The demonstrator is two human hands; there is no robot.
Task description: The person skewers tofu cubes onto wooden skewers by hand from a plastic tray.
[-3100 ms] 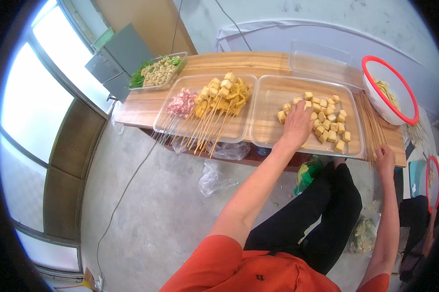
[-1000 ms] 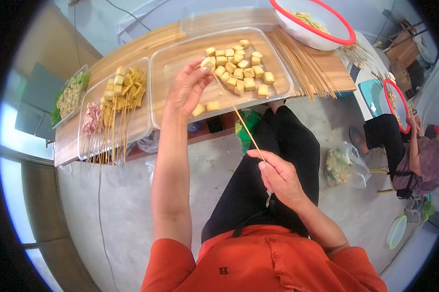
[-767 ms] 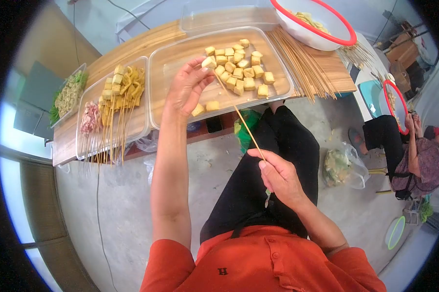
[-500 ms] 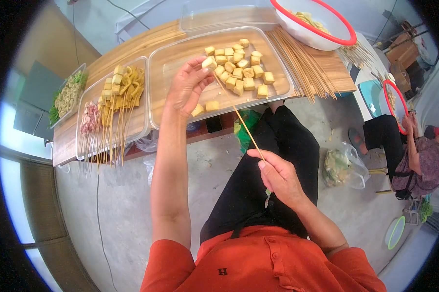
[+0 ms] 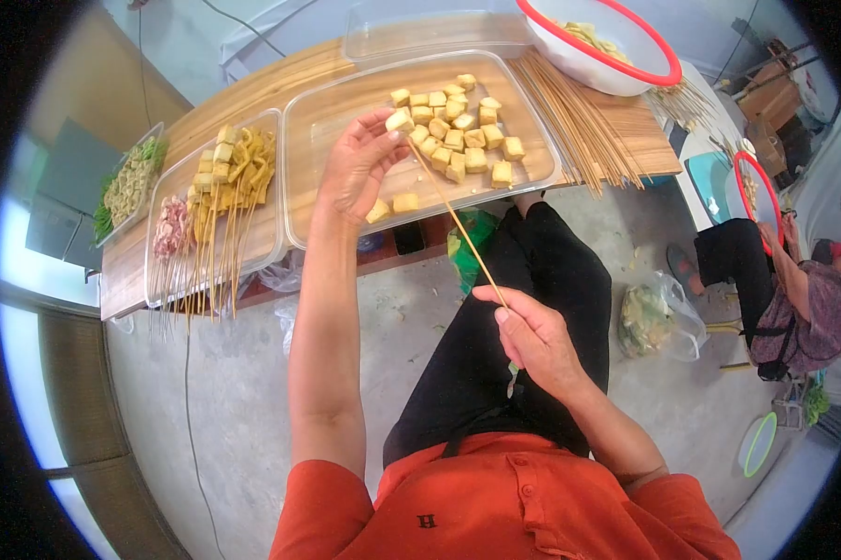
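Between the fingertips of my left hand (image 5: 360, 163) is a fried tofu cube (image 5: 400, 121), held over the clear plastic tray (image 5: 322, 201). My right hand (image 5: 537, 341) is closed around the lower part of a thin bamboo skewer (image 5: 459, 224), which slants up to the left with its upper end at the cube. Whether the tip has gone into the tofu I cannot tell. Loose tofu cubes (image 5: 453, 140) lie heaped in the tray's right half, and two more sit near its front edge, one partly behind my left wrist.
A second tray (image 5: 276, 173) at left holds filled skewers (image 5: 224, 173) and pink meat pieces (image 5: 173, 224). Bare skewers (image 5: 579, 121) lie right of the tofu, beside a red-rimmed bowl (image 5: 616, 79). Another person (image 5: 803, 299) sits at far right; a plastic bag (image 5: 658, 317) is on the floor.
My two hands, the tofu cube and the skewer stay almost in place. At far right, the other person's hands have shifted slightly by the red-rimmed basin.
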